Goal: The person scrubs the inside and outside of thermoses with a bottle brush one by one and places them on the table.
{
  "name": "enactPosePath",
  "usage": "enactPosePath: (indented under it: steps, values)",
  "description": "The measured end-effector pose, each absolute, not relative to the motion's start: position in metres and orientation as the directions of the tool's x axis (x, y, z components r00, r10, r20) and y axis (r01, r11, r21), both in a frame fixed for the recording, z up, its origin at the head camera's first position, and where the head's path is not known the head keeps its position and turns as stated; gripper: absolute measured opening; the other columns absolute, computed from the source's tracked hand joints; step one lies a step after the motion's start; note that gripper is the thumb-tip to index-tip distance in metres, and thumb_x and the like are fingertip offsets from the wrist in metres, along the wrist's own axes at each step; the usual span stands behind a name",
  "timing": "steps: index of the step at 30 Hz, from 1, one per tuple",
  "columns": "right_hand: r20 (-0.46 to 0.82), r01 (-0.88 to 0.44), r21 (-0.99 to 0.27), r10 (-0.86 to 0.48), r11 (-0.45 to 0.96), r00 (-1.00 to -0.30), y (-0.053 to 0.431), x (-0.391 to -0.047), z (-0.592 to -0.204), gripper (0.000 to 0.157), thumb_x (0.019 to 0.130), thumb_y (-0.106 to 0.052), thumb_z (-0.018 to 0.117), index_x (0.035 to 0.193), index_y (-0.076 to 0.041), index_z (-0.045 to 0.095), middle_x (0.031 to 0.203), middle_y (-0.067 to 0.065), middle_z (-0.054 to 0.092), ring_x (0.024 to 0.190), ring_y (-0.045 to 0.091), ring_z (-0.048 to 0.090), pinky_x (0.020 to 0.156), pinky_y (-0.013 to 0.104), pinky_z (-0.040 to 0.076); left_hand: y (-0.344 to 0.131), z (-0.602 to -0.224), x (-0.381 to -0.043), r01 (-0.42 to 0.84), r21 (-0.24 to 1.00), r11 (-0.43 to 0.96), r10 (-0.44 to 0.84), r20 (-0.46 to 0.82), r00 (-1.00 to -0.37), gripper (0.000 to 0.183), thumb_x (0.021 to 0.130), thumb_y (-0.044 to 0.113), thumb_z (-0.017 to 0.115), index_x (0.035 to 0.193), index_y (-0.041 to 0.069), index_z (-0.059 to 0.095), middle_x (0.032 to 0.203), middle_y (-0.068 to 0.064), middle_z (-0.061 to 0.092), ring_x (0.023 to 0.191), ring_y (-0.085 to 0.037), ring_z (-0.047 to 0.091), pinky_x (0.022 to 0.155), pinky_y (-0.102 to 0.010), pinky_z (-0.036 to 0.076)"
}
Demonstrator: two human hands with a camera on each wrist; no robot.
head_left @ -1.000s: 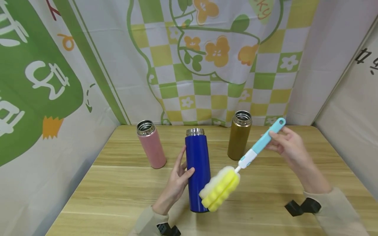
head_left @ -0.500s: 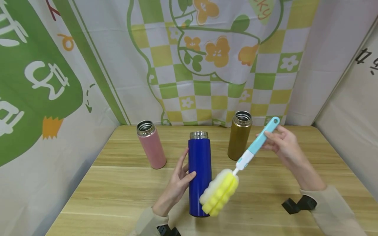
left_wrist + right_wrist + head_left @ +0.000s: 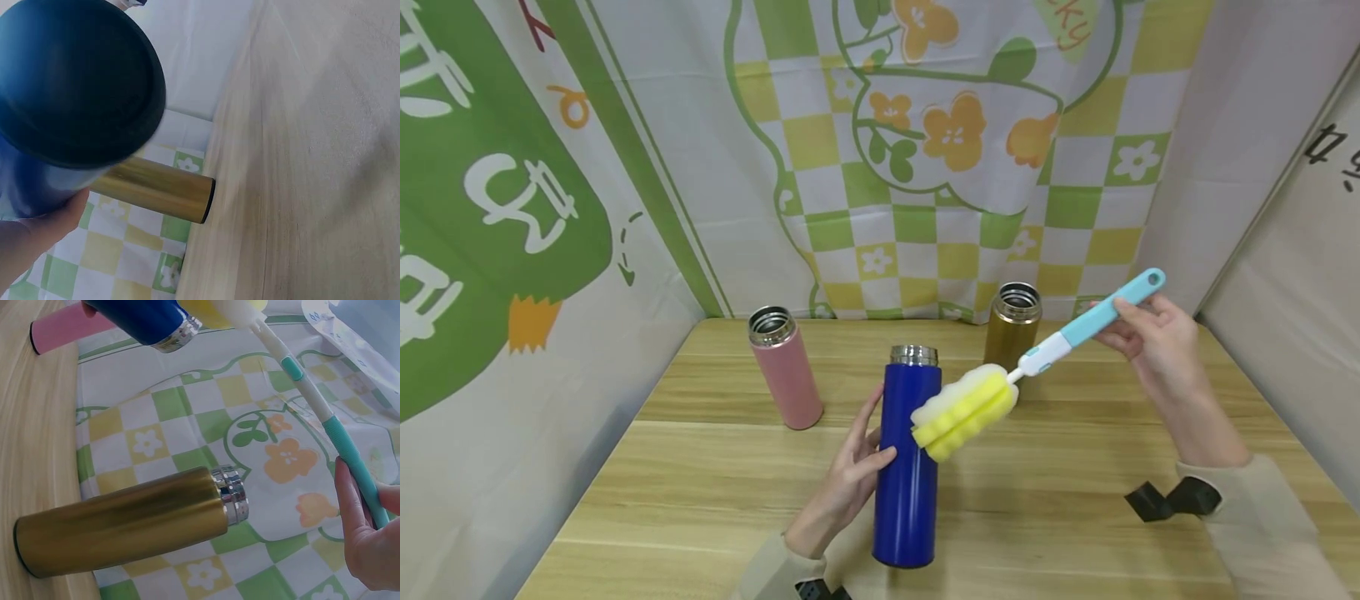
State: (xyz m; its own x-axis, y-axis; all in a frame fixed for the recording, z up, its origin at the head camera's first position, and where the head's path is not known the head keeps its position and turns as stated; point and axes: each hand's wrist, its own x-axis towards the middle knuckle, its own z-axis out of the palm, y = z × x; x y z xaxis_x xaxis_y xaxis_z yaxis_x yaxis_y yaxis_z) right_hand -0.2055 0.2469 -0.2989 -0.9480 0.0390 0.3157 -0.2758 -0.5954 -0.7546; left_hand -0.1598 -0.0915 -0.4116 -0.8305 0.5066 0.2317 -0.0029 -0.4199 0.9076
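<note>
In the head view, the bottle brush (image 3: 1045, 354) covers part of the blue flask (image 3: 906, 508) and of the gold flask (image 3: 1011, 337); some fingers of the left hand (image 3: 847, 479) are hidden behind the blue flask. In the left wrist view, the left and top edges crop the blue flask, which hides the gold flask's neck. In the right wrist view, the top edge cuts the brush's sponge head (image 3: 219, 311), the right edge cuts the right hand (image 3: 375, 553), and the mouth of the pink flask (image 3: 69, 328) is out of sight.

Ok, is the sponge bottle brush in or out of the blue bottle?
Out: in the head view, the sponge bottle brush shows its whole sponge head in front of the blue bottle.
</note>
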Motion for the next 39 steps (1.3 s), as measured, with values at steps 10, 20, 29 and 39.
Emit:
enactPosePath:
  steps: [10, 20, 29, 39]
  values:
    - [0.311, -0.31, -0.699, 0.116, -0.644, -0.943, 0.251, -0.207, -0.285, 0.005, 0.083, 0.007, 0.052, 0.088, 0.007, 0.053, 0.076, 0.021, 0.065, 0.07, 0.027, 0.065, 0.066, 0.035, 0.052, -0.088, -0.411, -0.157, -0.048, 0.926, -0.375, 0.485, 0.152, -0.861, 0.087, 0.081, 0.006, 0.06, 0.141, 0.031, 0.003, 0.131, -0.023, 0.033, 0.109, -0.024, 0.048, 0.087, -0.043, 0.041]
    - [0.302, -0.363, -0.646, 0.212, -0.672, -0.929, 0.252, -0.207, -0.281, 0.011, 0.081, 0.007, 0.056, 0.088, 0.006, 0.048, 0.076, 0.022, 0.063, 0.073, 0.03, 0.064, 0.064, 0.037, 0.052, -0.084, -0.413, -0.156, -0.024, 0.943, -0.333, 0.44, 0.133, -0.888, 0.098, 0.075, 0.01, 0.069, 0.14, 0.036, 0.001, 0.129, -0.024, 0.036, 0.105, -0.027, 0.051, 0.083, -0.044, 0.044]
    - [0.302, -0.38, -0.571, 0.244, -0.728, -0.922, 0.266, -0.197, -0.285, 0.004, 0.084, 0.01, 0.048, 0.082, 0.007, 0.046, 0.076, 0.022, 0.06, 0.077, 0.033, 0.064, 0.065, 0.041, 0.05, -0.082, -0.412, -0.154, 0.035, 0.974, -0.225, 0.341, 0.113, -0.933, 0.095, 0.073, 0.009, 0.068, 0.14, 0.033, 0.005, 0.128, -0.022, 0.038, 0.105, -0.029, 0.05, 0.081, -0.043, 0.044]
    - [0.277, -0.349, -0.576, 0.226, -0.739, -0.934, 0.282, -0.185, -0.299, 0.003, 0.085, 0.01, 0.047, 0.085, 0.008, 0.049, 0.077, 0.022, 0.061, 0.075, 0.033, 0.064, 0.068, 0.041, 0.05, -0.088, -0.414, -0.153, 0.057, 0.966, -0.253, 0.292, 0.132, -0.947, 0.082, 0.081, 0.012, 0.058, 0.14, 0.033, 0.007, 0.121, -0.028, 0.045, 0.098, -0.028, 0.056, 0.078, -0.043, 0.046]
